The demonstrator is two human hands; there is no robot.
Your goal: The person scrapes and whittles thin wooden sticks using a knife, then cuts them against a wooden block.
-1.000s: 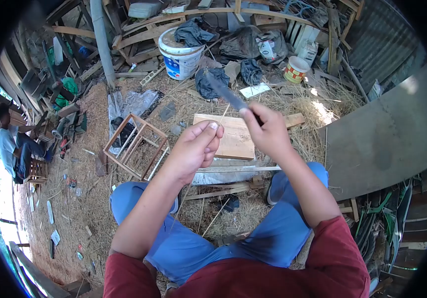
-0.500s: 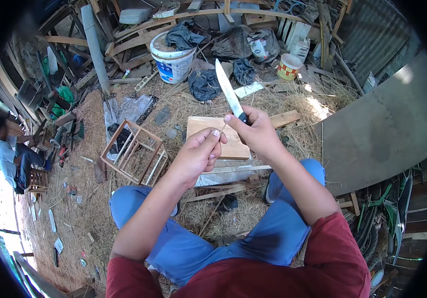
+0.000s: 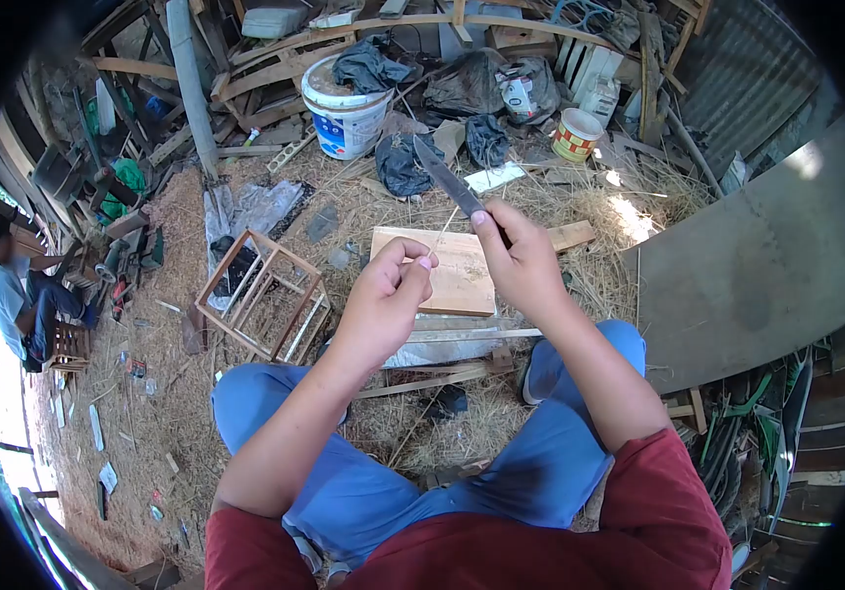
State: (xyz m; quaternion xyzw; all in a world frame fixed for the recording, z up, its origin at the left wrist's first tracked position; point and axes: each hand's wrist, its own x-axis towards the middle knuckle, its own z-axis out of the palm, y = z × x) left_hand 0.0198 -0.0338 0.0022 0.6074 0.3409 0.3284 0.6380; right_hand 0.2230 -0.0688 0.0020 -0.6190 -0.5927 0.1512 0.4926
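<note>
My right hand (image 3: 523, 258) is closed around the dark handle of a knife (image 3: 448, 179), its blade pointing up and to the left. Pinched between the thumb and fingers of my left hand (image 3: 395, 285) is a thin wooden stick (image 3: 445, 228), which rises toward the knife near the handle end of the blade. I cannot tell whether blade and stick touch. Below both hands sits a light wooden block (image 3: 464, 279), partly hidden by them.
A small wooden frame (image 3: 263, 295) lies left of the block. Farther back stand a white bucket (image 3: 346, 130) and a yellow-red tub (image 3: 576, 135). A large grey sheet (image 3: 747, 265) is on the right. Another person (image 3: 24, 295) sits at far left. Straw and shavings cover the ground.
The knife has turned, so its blade looks darker and leans further left. My right hand has shifted slightly right, my left hand slightly left, and more of the stick shows.
</note>
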